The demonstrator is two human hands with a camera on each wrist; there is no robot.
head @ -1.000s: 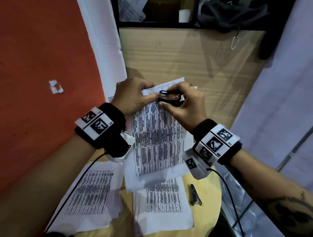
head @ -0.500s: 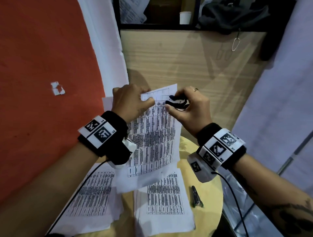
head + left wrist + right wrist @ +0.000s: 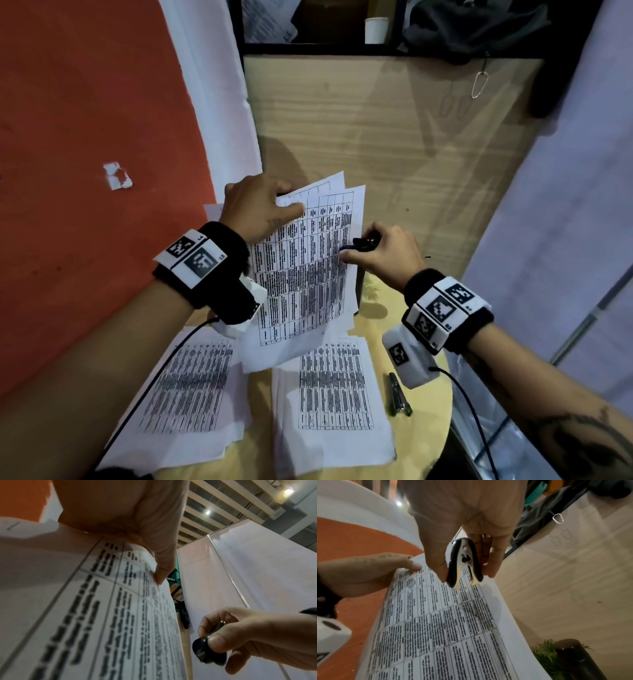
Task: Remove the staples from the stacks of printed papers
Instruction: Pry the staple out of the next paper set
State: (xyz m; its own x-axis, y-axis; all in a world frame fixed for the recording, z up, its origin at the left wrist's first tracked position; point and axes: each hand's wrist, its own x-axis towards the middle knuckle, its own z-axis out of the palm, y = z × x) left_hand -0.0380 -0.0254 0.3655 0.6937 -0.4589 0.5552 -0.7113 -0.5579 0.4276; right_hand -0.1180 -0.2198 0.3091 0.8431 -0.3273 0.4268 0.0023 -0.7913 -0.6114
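My left hand [image 3: 263, 205] pinches the top left corner of a stack of printed papers [image 3: 305, 270], holding it lifted above the table; its sheets fan apart at the top. In the left wrist view the thumb [image 3: 161, 563] presses on the stack [image 3: 102, 615]. My right hand [image 3: 376, 253] grips a black and silver staple remover [image 3: 364, 244] at the stack's right edge. The right wrist view shows the staple remover [image 3: 464, 562] held between thumb and fingers just above the paper [image 3: 445, 622], jaws pointing down and slightly apart.
Two more stacks of printed papers [image 3: 186, 387] [image 3: 334, 390] lie on the round yellow table [image 3: 424, 421]. A small dark tool [image 3: 397, 394] lies by the table's right side. A wooden panel [image 3: 376, 130] stands behind, an orange wall [image 3: 85, 137] at left.
The right hand with the staple remover has come away from the top of the stack, down to its right edge. The sheets have fanned apart at the top; the left hand keeps its hold.
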